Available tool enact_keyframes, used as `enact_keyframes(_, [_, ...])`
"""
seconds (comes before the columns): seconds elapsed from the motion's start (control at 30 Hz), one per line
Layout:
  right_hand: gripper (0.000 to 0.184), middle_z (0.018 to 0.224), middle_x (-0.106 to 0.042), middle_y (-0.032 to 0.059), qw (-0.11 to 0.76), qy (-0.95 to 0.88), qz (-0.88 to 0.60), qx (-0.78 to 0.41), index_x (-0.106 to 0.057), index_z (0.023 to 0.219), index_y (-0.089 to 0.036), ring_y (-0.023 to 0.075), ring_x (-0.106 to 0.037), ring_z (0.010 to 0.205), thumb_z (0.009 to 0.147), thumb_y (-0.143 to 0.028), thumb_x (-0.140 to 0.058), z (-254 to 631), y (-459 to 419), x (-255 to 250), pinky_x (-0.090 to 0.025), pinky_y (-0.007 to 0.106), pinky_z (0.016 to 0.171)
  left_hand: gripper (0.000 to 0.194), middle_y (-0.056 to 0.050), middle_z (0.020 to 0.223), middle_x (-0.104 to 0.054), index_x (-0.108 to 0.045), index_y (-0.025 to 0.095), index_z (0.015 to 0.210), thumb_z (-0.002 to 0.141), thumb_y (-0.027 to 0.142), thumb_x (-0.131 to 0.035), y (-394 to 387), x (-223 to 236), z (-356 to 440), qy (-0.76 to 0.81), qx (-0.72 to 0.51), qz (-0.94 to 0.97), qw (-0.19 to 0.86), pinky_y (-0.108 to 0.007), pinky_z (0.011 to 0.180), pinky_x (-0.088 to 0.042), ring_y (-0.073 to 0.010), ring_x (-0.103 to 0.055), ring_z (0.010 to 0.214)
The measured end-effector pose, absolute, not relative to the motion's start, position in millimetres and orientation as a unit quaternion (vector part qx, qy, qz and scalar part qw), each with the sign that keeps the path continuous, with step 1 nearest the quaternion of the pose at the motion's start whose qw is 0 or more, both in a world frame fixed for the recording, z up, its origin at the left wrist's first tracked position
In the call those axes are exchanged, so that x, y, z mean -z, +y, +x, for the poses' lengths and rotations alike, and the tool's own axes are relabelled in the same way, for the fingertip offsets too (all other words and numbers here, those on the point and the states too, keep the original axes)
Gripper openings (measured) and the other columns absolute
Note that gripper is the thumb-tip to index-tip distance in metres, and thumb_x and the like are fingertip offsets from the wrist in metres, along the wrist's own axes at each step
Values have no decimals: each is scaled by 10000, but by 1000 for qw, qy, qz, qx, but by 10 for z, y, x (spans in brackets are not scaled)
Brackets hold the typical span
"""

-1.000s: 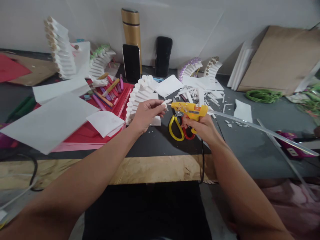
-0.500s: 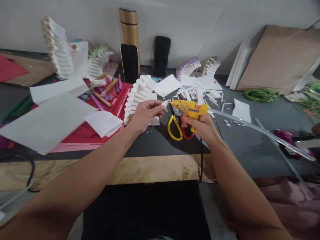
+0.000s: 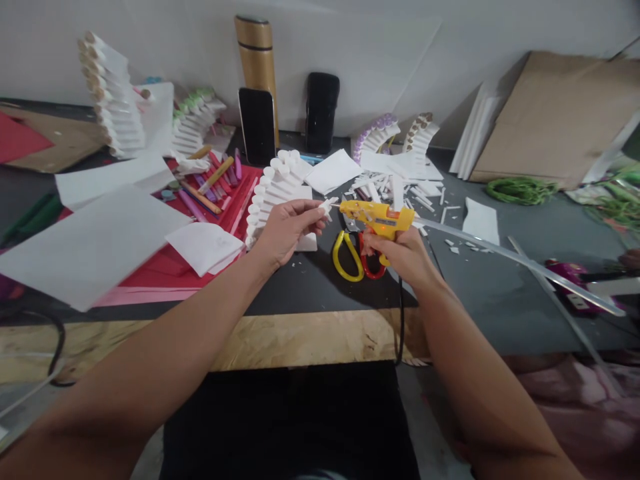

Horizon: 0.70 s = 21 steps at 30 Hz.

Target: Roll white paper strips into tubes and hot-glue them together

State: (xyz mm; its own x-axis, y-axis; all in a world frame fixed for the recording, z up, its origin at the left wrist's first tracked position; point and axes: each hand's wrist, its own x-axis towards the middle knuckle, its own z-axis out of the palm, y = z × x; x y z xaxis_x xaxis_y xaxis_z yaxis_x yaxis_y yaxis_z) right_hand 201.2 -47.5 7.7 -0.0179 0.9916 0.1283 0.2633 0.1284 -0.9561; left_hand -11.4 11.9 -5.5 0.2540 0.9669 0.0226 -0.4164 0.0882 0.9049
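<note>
Between thumb and fingers, my left hand (image 3: 293,227) pinches a small white paper piece (image 3: 329,205). My right hand (image 3: 400,250) is wrapped round the handle of a yellow glue gun (image 3: 375,215). The gun's nozzle points left, right at the white piece; whether they touch I cannot tell. A long clear glue stick (image 3: 515,253) runs out of the back of the gun. Under the gun lie scissors (image 3: 349,257) with one yellow and one red handle. Behind my left hand stands a curved row of white paper rolls (image 3: 273,190), partly covered by the hand.
A phone (image 3: 257,127) leans on a gold flask (image 3: 255,53), with a black case-like object (image 3: 321,113) beside it. White paper scraps (image 3: 385,187) are heaped behind the gun. Paper sheets (image 3: 95,247) cover red material at left; green cord (image 3: 520,191) lies at right.
The view shifts slightly, so the table things slide a little left. Both hands keep their grips, and the gun's nozzle stays close to the white paper piece.
</note>
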Motion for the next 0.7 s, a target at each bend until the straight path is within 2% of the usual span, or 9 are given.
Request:
enact_keyframes(0.3, [207,590,-627,2,453,-607,-529,-384,-622,638,-192,164,-596,596,743,-351,-701,2010,-490,-94,-453,315,609,272,-32,703,-720,-734,118,839,637,249,-861,124,45,-126,322,-512,412,681,-249,651,-514,-92,-633,616])
enact_keyframes(0.7, [242,578,-603,7,442,-615,-529,-382,-596,593,-190,158,-577,586,756,-344,-688,2015,-492,-98,-431,308,601,195,-33,697,-721,-735,118,816,668,203,-830,129,45,-133,318,-513,404,687,-237,636,-513,-85,-635,603])
